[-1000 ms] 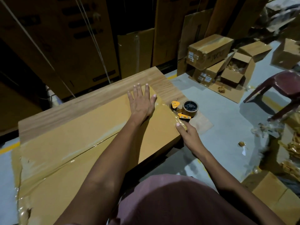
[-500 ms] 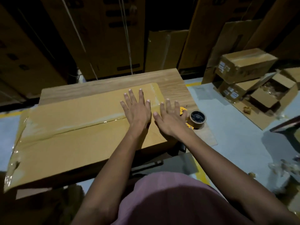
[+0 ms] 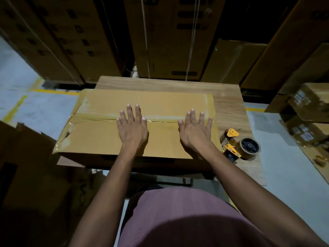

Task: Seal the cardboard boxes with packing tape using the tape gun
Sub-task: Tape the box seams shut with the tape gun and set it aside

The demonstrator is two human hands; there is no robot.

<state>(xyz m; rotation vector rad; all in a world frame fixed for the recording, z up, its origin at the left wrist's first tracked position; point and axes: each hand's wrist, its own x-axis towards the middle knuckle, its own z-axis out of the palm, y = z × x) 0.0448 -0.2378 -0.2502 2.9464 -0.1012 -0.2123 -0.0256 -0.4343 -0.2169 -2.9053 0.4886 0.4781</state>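
Wooden table (image 3: 229, 102) on grey floor (image 3: 292, 175); stacked cartons (image 3: 169, 36) behind.

Both arms reach forward from the bottom of the view, bare from the upper arm down, and spread slightly apart as they extend. The left hand (image 3: 132, 128) lies palm down with its fingers straight and a little fanned, the fingertips pointing away from the body and the thumb angled out to the right. The right hand (image 3: 195, 130) lies the same way, flat and palm down, with its fingers straight, lightly spread and pointing forward, and its thumb angled toward the left hand. The two hands are well apart, roughly level with each other, and neither one curls round anything. Both wrists are straight, in line with the forearms.
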